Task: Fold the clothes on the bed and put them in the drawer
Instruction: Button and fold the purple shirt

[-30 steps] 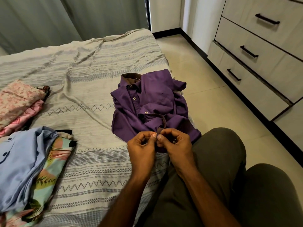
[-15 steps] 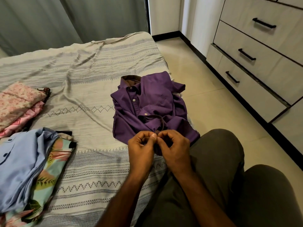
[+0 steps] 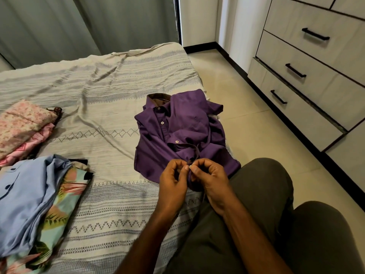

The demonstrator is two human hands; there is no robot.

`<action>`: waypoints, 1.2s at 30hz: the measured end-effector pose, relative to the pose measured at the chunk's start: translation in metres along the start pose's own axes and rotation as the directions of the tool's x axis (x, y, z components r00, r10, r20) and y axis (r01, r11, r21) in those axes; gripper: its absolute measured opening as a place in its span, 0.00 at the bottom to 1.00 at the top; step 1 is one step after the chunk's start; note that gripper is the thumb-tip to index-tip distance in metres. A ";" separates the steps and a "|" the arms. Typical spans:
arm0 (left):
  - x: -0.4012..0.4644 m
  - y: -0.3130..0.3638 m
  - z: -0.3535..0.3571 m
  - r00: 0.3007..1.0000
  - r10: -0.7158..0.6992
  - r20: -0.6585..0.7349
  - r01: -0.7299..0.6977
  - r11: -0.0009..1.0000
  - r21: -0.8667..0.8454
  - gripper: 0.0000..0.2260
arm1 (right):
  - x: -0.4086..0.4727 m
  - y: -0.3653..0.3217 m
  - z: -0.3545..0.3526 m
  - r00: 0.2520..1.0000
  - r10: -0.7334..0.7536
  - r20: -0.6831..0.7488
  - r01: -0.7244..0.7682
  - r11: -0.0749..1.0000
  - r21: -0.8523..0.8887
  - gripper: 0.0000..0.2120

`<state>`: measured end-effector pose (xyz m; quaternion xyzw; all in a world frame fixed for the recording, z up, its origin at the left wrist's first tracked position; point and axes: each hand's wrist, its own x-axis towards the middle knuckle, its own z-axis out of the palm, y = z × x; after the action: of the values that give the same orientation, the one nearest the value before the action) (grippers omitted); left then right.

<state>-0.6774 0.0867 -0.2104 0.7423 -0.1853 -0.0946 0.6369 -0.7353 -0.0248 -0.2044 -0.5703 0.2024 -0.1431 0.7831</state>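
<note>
Both hands stay put, left hand and right hand still pinching the purple shirt placket near its hem — buttoning continues, so folding hasn't started.

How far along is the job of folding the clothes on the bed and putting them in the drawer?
Done: possibly the pink floral pile, which looks folded. In hand: the left hand and right hand pinch the front edge of the purple shirt, apparently buttoning it. Left: folding it, the loose blue shirt and tropical print garment. The drawers look shut.
</note>
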 end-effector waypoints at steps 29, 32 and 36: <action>0.216 -0.029 -0.096 1.000 -0.015 0.019 0.001 0.826 0.564 0.04 | 0.256 -0.041 0.078 0.988 -0.155 -0.029 0.017 0.290 -0.957 0.09; 0.242 -0.024 -0.095 0.997 0.059 -0.045 -0.027 0.852 0.523 0.04 | 0.268 -0.037 0.078 0.968 -0.230 0.099 0.137 0.157 -0.978 0.19; 0.259 -0.019 -0.077 0.997 0.072 -0.037 -0.041 0.844 0.535 0.06 | 0.297 -0.045 0.080 0.968 -0.064 0.242 0.238 -0.066 -0.969 0.21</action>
<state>-0.4086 0.0569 -0.1914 0.8865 -0.2084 0.0000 0.4132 -0.4363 -0.1066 -0.1863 -0.9844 0.1306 -0.0037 0.1179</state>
